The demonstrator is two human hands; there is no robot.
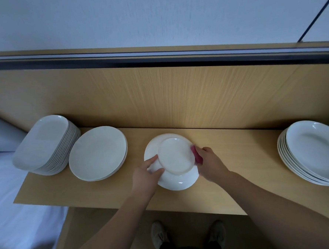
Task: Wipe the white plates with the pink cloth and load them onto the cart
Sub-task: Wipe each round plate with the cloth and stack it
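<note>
Plate [176,156], flat stack [98,153] left, deep stack [313,153] right

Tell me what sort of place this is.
Probably a restaurant or hotel service area: stacked oval platters, round plates and deep plates line a wooden counter, and the right hand holds a pink cloth against a small plate.
</note>
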